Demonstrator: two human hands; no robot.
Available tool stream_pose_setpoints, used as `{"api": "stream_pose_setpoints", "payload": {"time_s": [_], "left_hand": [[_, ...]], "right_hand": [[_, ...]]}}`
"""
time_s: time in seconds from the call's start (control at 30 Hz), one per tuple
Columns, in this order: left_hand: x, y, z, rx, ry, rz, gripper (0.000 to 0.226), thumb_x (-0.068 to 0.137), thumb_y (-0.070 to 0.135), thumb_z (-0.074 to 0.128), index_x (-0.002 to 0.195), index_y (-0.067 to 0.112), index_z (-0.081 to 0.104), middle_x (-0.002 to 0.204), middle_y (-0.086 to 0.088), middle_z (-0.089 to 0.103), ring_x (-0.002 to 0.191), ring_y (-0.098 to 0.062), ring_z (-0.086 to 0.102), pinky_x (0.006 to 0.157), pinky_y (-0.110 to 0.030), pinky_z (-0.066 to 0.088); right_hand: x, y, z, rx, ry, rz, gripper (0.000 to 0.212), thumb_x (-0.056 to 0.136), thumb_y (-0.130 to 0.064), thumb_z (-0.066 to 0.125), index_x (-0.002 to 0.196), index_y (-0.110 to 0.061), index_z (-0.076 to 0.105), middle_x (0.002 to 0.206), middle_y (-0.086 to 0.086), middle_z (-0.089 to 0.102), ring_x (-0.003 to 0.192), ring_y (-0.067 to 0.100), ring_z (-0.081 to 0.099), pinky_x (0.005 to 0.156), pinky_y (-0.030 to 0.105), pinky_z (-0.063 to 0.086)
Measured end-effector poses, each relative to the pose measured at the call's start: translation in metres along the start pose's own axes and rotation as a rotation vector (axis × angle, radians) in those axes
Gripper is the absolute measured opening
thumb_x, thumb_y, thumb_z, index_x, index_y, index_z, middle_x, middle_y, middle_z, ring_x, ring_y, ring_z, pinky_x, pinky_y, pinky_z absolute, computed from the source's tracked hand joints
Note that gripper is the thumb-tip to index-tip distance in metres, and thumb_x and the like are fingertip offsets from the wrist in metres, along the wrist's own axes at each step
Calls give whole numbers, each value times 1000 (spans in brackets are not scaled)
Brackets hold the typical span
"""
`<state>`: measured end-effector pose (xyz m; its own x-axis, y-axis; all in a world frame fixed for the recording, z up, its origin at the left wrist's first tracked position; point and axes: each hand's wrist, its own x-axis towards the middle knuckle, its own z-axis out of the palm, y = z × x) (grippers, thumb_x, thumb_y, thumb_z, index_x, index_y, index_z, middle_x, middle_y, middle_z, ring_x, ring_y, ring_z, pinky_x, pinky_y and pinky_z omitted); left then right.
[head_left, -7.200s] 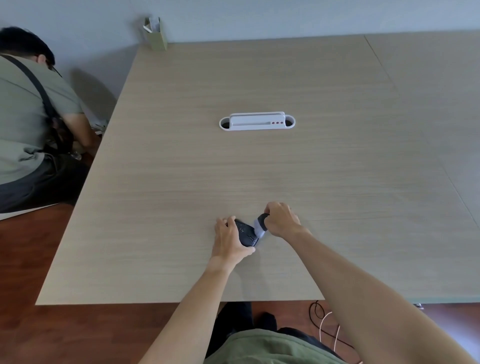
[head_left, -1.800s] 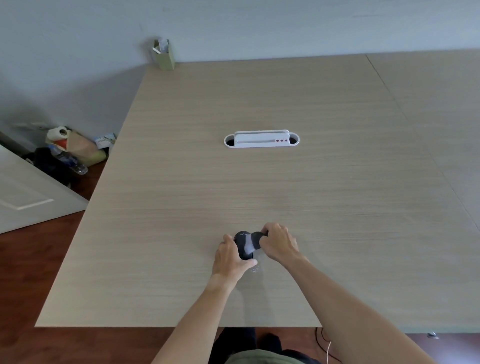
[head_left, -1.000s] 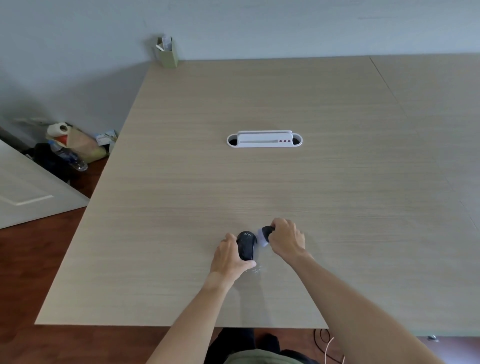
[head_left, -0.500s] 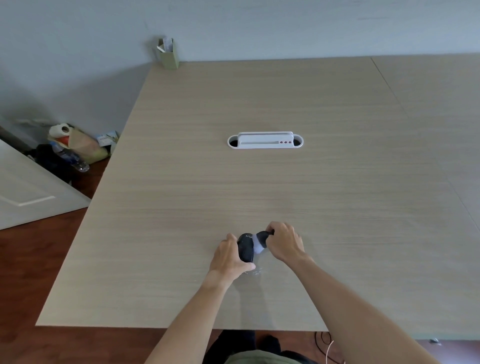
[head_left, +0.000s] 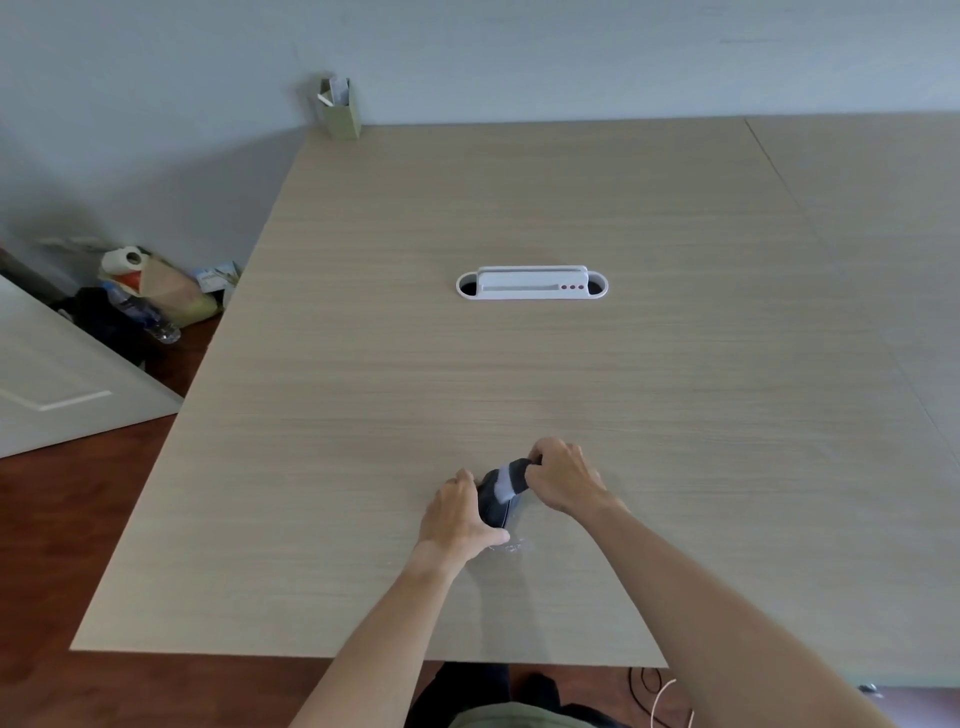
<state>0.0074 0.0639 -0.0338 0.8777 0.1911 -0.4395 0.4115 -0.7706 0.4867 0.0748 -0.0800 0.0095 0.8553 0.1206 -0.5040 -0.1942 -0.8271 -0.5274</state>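
Note:
A small dark object (head_left: 493, 506), rounded like a computer mouse, stands near the front of the wooden table (head_left: 519, 364). My left hand (head_left: 460, 514) grips it from the left side. My right hand (head_left: 563, 480) holds a grey-and-dark wad of cloth (head_left: 511, 475) and presses it against the object's upper right side. A small patch of clear wrapping or wetness (head_left: 511, 545) glints on the table just below the object. Most of the object is hidden by both hands.
A white cable-port cover (head_left: 531, 283) is set into the table's middle. A green pen holder (head_left: 340, 109) stands at the far left corner by the wall. Bags, a bottle and a paper roll (head_left: 140, 291) lie on the floor at left, beside a white door panel (head_left: 57, 379).
My right hand has brought the cloth back onto the dark object after drawing it off to the right a second ago. The left hand keeps its hold.

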Motion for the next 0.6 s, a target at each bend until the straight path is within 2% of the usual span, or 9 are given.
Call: {"api": "stream_pose_setpoints", "payload": {"time_s": [0.07, 0.13, 0.27, 0.37, 0.43, 0.5, 0.57, 0.6], "left_hand": [[0, 0, 0, 26, 9, 5, 69, 47, 37, 82, 103, 14, 50, 99, 0, 60, 93, -24, 60, 75, -36, 54], [0, -1, -1, 34, 13, 8, 69, 47, 37, 82, 104, 15, 50, 98, 1, 60, 92, -23, 61, 75, -35, 54], [1, 0, -1, 31, 4, 15, 70, 49, 36, 83, 106, 13, 51, 100, 0, 60, 94, -24, 60, 76, -35, 54], [1, 0, -2, 29, -8, 25, 69, 49, 35, 83, 106, 13, 51, 100, 0, 61, 93, -24, 60, 77, -36, 54], [1, 0, -1, 24, -9, 30, 69, 48, 34, 83, 106, 14, 52, 100, 0, 60, 93, -24, 60, 77, -37, 54], [1, 0, -1, 15, -10, 31, 68, 48, 33, 84, 105, 13, 52, 100, 0, 60, 93, -24, 60, 77, -36, 54], [1, 0, -1, 7, -8, 34, 65, 49, 32, 84, 102, 13, 52, 100, -1, 59, 93, -24, 60, 75, -35, 53], [1, 0, -1, 7, -6, 39, 65, 50, 32, 84, 103, 13, 52, 100, -1, 58, 93, -24, 59, 75, -34, 52]], "right_hand": [[-2, 0, 1, -75, 137, 54, 22, 81, -10, 45, 99, -6, 56, 91, 9, 61, 79, 31, 54, 75, 36, 44], [-1, 2, 3, 19, 223, 49, 16, 87, -8, 42, 99, -4, 52, 85, 9, 58, 78, 33, 56, 70, 36, 42], [-2, -1, 6, 211, 115, -63, 13, 86, -7, 44, 92, -9, 55, 92, 8, 62, 85, 27, 55, 62, 30, 41], [-2, -2, 7, 6, 168, -66, 14, 86, -7, 45, 96, -10, 55, 92, 6, 63, 86, 29, 59, 73, 37, 47], [0, -3, 6, 30, 221, -66, 13, 88, -8, 45, 96, -9, 55, 91, 7, 63, 85, 30, 59, 74, 41, 48], [0, -7, 5, 134, 135, -103, 13, 85, -7, 46, 91, -9, 57, 90, 7, 64, 85, 28, 58, 73, 42, 50], [-1, -9, 7, 75, 70, -98, 13, 84, -7, 47, 91, -11, 57, 92, 6, 63, 87, 28, 58, 74, 41, 50], [-1, -9, 8, 5, 101, -76, 13, 85, -8, 46, 94, -11, 56, 94, 6, 63, 88, 29, 59, 75, 40, 48]]}}
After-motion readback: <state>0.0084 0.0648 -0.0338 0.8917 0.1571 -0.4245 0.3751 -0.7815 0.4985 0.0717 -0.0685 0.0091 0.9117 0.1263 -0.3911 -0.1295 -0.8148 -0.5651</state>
